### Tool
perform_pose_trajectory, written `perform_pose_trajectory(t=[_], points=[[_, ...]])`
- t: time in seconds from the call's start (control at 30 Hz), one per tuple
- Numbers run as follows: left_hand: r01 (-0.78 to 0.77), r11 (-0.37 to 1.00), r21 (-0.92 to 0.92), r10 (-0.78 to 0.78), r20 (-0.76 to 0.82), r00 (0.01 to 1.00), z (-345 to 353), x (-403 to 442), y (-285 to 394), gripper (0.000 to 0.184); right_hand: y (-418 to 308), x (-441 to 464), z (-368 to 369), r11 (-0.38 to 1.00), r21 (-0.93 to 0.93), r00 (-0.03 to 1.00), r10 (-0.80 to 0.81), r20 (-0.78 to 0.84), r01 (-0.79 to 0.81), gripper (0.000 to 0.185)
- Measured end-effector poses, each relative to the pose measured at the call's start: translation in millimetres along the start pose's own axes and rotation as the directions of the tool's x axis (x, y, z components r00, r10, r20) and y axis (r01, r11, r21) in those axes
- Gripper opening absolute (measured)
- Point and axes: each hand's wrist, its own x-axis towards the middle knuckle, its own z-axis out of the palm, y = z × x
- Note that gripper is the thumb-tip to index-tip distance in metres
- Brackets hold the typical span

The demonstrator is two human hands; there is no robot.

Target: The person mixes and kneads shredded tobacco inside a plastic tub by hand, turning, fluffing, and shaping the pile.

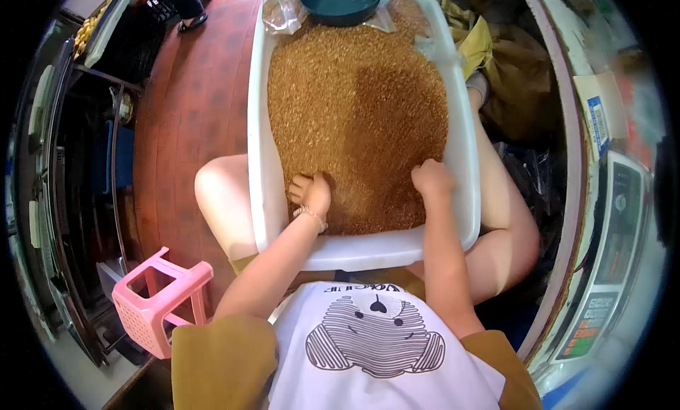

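A white plastic tub (pixel 368 253) sits between my legs, filled with loose brown flakes or grains (pixel 347 91); I cannot tell their exact kind. On the near left of the heap is my left hand (pixel 312 192), a beaded bracelet at its wrist. Its fingers are apart and touch the flakes, with nothing visible in them. My right hand (pixel 433 178) is at the near right, by the tub's wall, its fingers curled closed against the heap. Whatever those fingers hold, if anything, is hidden.
A dark round pan (pixel 341 2) and clear plastic bags (pixel 283 17) rest at the tub's far end. Left on the tiled floor stands a pink stool (pixel 166 296). A scale (pixel 613 247) lines the right side. Another person's foot (pixel 192 22) shows at the far left.
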Motion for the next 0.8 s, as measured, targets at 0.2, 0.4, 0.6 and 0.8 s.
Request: perform_pose_trajectory(t=[0.2,0.4,0.6,0.8], points=[[0.036,0.999,0.001,-0.036,-0.057,0.998,6,6,4,0.052,-3,29,22,0.993,-0.056,0.938,-0.079,0.336,0.103,0.033],[0.042,0.999,-0.014,-0.043,-0.052,0.998,7,6,4,0.050,-19,22,32,0.958,0.286,0.816,-0.188,0.547,0.029,0.038],[-0.031,0.970,-0.241,0.022,-0.039,0.999,1,2,5,0.047,-23,20,46,0.834,0.552,0.803,-0.319,0.503,-0.014,0.039],[0.187,0.731,-0.656,-0.111,0.156,0.981,1,19,-7,0.045,-35,5,44,0.704,0.686,0.785,-0.314,0.533,-0.184,0.043]])
